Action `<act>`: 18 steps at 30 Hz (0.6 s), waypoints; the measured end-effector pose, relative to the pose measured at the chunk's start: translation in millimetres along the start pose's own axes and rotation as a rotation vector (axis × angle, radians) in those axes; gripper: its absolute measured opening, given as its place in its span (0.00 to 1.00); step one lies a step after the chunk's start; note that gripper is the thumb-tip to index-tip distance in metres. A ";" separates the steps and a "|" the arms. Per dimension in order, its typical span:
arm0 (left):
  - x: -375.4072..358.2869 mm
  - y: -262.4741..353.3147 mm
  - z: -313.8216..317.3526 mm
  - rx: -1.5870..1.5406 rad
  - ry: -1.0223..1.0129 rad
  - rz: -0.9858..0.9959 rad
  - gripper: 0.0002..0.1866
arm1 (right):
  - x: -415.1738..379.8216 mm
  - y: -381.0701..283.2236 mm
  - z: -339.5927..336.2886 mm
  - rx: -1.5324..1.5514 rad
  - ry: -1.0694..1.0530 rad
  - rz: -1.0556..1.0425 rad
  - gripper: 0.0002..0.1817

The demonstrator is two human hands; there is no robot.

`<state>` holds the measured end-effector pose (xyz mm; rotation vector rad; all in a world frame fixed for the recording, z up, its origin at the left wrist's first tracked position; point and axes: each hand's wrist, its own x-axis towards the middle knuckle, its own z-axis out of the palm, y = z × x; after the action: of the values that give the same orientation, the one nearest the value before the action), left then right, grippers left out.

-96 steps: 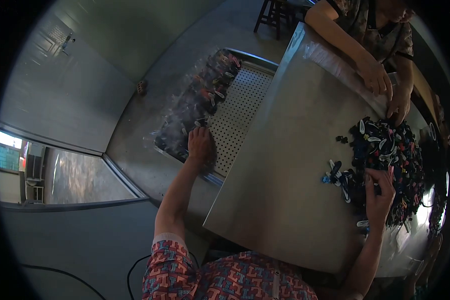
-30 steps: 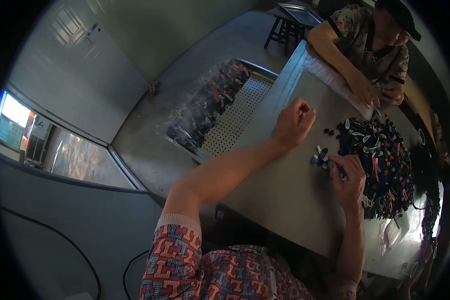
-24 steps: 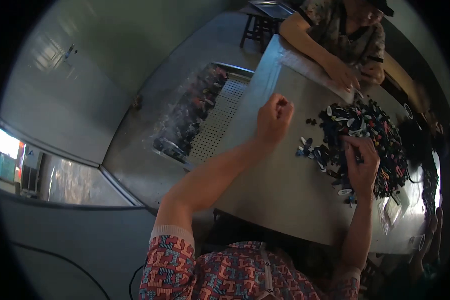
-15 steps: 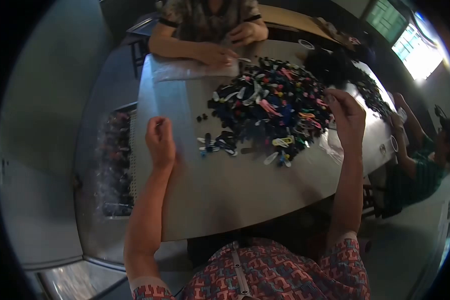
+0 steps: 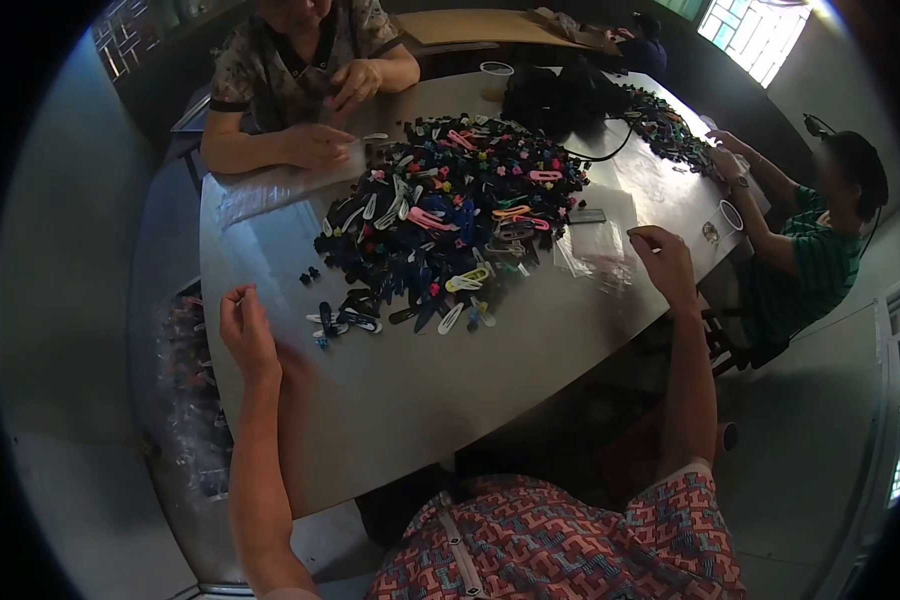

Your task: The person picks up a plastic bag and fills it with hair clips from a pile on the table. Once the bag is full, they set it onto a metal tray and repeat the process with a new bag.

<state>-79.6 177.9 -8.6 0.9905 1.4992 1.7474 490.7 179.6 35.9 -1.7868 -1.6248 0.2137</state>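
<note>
A big heap of hair clips (image 5: 440,215), mixed with small dark and coloured pieces, lies on the table. My left hand (image 5: 250,335) is closed near the table's left edge, thumb and fingers pressed together. To its right is a small group of clips (image 5: 345,318) at the front of the heap. My right hand (image 5: 668,270) is closed too, with fingertips bent together beside a stack of clear plastic bags (image 5: 598,245). Whatever either hand may hold is too small or hidden to make out.
Across the grey table (image 5: 390,400) a person (image 5: 300,80) works over a flat plastic sheet (image 5: 270,195). Another person in green (image 5: 815,240) sits at the right by a second heap (image 5: 670,125). A black bag (image 5: 565,100) and a plastic cup (image 5: 495,80) stand behind.
The view has swung, so the table and heap appear further left. My right hand has moved from the heap's right side towards me, past the plastic bags. My left hand stays closed at the left.
</note>
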 end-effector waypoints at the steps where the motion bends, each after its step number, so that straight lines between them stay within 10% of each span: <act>1: -1.2 3.0 1.6 0.010 -0.011 -0.010 0.08 | 0.0 -2.2 2.7 0.002 0.005 0.005 0.11; 7: 3.0 10.3 6.7 -0.036 -0.059 -0.151 0.06 | -14.5 -27.8 29.1 -0.333 0.082 -0.326 0.13; 18: 1.1 -13.0 6.1 -0.123 -0.118 -0.033 0.06 | 9.2 -11.2 23.2 -0.146 -0.103 -0.199 0.12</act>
<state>-75.1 184.0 -20.8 0.9830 1.3113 1.7051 470.6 196.5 28.3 -1.7302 -1.9218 0.0994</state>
